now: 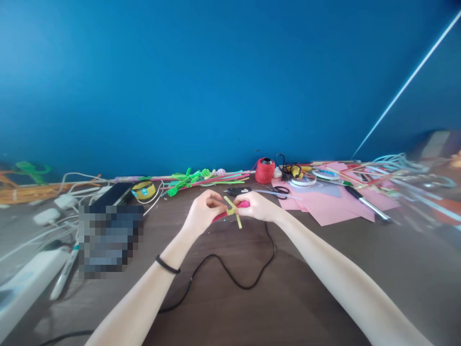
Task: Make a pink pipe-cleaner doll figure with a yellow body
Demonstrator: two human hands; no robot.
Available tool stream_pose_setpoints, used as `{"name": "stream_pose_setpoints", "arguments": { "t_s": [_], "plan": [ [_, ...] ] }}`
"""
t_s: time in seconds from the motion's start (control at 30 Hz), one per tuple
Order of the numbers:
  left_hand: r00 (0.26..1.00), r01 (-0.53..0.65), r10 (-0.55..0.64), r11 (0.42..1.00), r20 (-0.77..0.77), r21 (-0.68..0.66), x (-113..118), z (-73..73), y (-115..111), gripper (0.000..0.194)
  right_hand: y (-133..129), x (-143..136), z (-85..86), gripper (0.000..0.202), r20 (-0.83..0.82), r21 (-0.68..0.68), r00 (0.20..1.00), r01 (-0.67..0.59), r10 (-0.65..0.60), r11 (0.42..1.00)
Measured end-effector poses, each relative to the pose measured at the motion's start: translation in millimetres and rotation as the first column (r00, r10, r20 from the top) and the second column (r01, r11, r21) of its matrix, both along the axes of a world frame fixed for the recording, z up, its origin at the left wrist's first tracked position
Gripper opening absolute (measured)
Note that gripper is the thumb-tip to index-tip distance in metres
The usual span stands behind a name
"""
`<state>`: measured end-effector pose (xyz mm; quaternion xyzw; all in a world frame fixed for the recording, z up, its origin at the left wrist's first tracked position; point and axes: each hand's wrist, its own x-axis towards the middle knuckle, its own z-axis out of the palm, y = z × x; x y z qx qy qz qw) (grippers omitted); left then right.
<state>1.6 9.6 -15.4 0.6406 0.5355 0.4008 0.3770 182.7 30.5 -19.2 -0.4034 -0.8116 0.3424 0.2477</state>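
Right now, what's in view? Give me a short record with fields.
left hand: pinching small yellow-and-pink piece
right hand: pinching the same piece
left wrist: black band
behind hands: red spool, green fuzzy stems
right side: pink paper
left side: white cables, yellow tape measure or similar
toward camera: black cord
backdrop: blue wall

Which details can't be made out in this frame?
All in the head view:
Exact grip on the thin yellow strips: hidden by left hand and right hand.
Dark rectangular object: pixelated.
Long white plastic block: cut off by left edge.
Flat orange piece: blurred, cut off by right edge.
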Motion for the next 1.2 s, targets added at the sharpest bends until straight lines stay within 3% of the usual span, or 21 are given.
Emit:
{"name": "stream_pose_setpoints", "arguments": {
  "t_s": [0.23, 0.37, 0.43, 0.57, 0.7, 0.83, 1.2],
  "plan": [
    [0.983, 0.04, 0.024, 0.938, -0.18, 0.344, 4, -2.7, -10, 0.009, 3, -1, 0.2, 0.017, -0.051, -0.012, 0.997, 0.058, -0.058, 0.998],
    [0.95, 0.113, 0.042, 0.877, -0.31, 0.466, 5, -4.6, -13, 0.003, 5, 0, -3.8, 0.023, -0.137, -0.128, 0.985, 0.091, -0.108, 0.988],
    [0.958, 0.113, 0.024, 0.886, -0.287, 0.451, 4, -4.6, -12, 0.004, 4, 0, -4.3, 0.024, -0.173, -0.187, 0.975, 0.105, -0.138, 0.977],
    [0.995, 0.069, -0.04, 0.945, -0.096, 0.319, 0, -3.4, -3, 0.013, 0, -3, -1.2, 0.019, -0.207, -0.194, 0.97, 0.088, -0.129, 0.977],
    [0.985, 0.149, -0.158, 0.981, 0.066, 0.123, -4, -3.3, 3, 0.023, -2, -4, 1.2, 0.015, -0.19, -0.15, 0.977, 0.068, -0.096, 0.986],
    [0.959, 0.198, -0.195, 0.98, 0.205, 0.008, -5, -3.7, 2, 0.025, -2, -3, 1.1, 0.015, -0.171, -0.137, 0.983, 0.049, -0.072, 0.989],
    [0.911, 0.312, -0.3, 0.95, 0.282, 0.002, -4, -8.1, 3, 0.029, -1, -4, -1.1, 0.018, -0.17, -0.126, 0.984, 0.036, -0.057, 0.991]
  ]
}}
